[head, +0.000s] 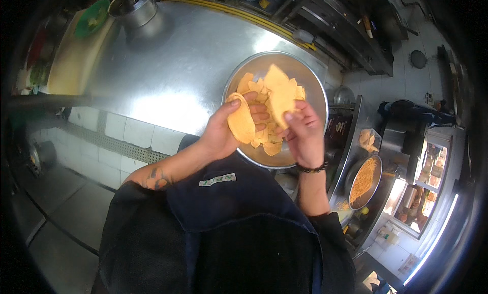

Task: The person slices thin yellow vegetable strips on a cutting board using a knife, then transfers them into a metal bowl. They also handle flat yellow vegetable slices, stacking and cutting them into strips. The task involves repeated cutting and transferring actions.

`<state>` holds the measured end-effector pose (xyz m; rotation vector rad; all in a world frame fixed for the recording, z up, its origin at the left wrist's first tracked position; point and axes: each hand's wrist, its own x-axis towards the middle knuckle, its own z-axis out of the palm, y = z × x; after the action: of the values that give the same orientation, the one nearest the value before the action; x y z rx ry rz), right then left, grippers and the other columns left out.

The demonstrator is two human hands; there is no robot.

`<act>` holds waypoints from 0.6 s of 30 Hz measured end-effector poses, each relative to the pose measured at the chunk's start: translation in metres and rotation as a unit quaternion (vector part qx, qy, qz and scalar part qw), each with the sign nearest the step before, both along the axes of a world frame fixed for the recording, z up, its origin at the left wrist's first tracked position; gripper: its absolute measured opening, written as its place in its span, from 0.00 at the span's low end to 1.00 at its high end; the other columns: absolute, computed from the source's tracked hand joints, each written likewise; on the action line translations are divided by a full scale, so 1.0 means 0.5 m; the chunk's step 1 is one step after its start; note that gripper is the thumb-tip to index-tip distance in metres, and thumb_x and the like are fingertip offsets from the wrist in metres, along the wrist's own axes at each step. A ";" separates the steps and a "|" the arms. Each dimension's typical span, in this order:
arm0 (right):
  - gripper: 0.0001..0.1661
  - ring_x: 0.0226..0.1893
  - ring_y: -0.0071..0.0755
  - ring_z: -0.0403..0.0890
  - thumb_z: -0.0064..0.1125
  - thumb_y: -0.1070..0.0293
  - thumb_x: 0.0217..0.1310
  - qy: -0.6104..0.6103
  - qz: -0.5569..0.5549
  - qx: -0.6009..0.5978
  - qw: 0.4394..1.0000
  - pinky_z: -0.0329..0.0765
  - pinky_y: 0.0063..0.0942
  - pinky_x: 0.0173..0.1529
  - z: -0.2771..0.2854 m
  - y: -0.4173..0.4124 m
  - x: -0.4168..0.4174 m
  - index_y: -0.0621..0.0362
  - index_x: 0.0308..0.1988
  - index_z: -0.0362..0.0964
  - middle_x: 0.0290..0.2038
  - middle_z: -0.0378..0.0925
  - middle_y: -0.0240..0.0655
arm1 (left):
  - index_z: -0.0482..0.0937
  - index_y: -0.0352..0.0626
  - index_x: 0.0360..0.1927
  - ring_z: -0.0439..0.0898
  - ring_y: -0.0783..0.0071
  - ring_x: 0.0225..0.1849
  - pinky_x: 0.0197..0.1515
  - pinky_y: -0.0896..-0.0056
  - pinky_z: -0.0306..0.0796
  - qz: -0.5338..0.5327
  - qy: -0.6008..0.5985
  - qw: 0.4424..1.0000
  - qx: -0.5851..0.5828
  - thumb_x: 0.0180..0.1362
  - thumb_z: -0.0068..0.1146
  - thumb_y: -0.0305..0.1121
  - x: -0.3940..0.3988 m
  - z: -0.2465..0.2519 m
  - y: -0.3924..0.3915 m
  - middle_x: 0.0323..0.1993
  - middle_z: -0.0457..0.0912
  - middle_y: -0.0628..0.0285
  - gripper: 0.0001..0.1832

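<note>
My left hand (219, 137) holds an oval orange-yellow vegetable slice (242, 122), or a small stack of them, under the thumb with the fingers spread behind. In my right hand (307, 135), a larger, slightly blurred slice (280, 90) is pinched between thumb and fingers and tilted up. Both hands are over a wide stainless steel bowl (317, 86). Several more loose slices (271, 148) lie inside it, partly hidden by my hands.
The bowl stands on a steel counter (183, 50). Far left are a steel pot (144, 12), a pale cutting board (70, 65) and a green dish (91, 21). To the right, a pan of orange shreds (365, 179) sits beside a clear container (369, 138) holding slices. Shelving (343, 30) runs behind.
</note>
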<state>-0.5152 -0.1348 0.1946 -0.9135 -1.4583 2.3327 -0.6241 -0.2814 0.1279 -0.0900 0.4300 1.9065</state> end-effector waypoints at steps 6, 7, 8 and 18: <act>0.13 0.29 0.23 0.83 0.61 0.69 0.64 -0.167 0.250 0.169 0.939 0.78 0.25 0.33 -0.014 -0.044 0.050 0.60 0.48 0.76 0.32 0.84 0.36 | 0.56 0.40 0.69 0.78 0.51 0.53 0.59 0.50 0.71 -0.022 0.031 0.999 -0.031 0.63 0.47 0.40 -0.003 -0.013 -0.031 0.52 0.76 0.47 0.32; 0.12 0.29 0.26 0.83 0.61 0.68 0.64 -0.164 0.233 0.248 0.926 0.78 0.27 0.34 -0.023 -0.030 0.050 0.60 0.47 0.77 0.31 0.84 0.38 | 0.56 0.40 0.69 0.79 0.51 0.51 0.58 0.50 0.72 -0.034 0.028 0.998 -0.035 0.63 0.48 0.39 -0.005 -0.010 -0.046 0.51 0.77 0.48 0.32; 0.12 0.28 0.30 0.83 0.61 0.67 0.63 -0.161 0.215 0.326 0.906 0.78 0.29 0.35 -0.042 -0.003 0.035 0.60 0.46 0.77 0.30 0.83 0.39 | 0.54 0.39 0.70 0.81 0.51 0.47 0.54 0.49 0.75 -0.060 0.027 0.997 -0.036 0.62 0.49 0.37 -0.005 -0.004 -0.062 0.51 0.77 0.47 0.34; 0.26 0.41 0.44 0.82 0.67 0.61 0.56 -0.136 0.183 0.511 0.829 0.78 0.37 0.45 -0.253 0.056 -0.176 0.60 0.51 0.71 0.40 0.81 0.42 | 0.64 0.30 0.65 0.75 0.51 0.59 0.60 0.49 0.71 -0.222 0.009 0.975 0.010 0.58 0.52 0.31 0.017 -0.018 -0.120 0.58 0.74 0.47 0.31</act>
<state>-0.6032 -0.1070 0.0680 -0.6558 -2.7345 1.1804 -0.6155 -0.3416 0.1188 0.0363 0.4048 1.4713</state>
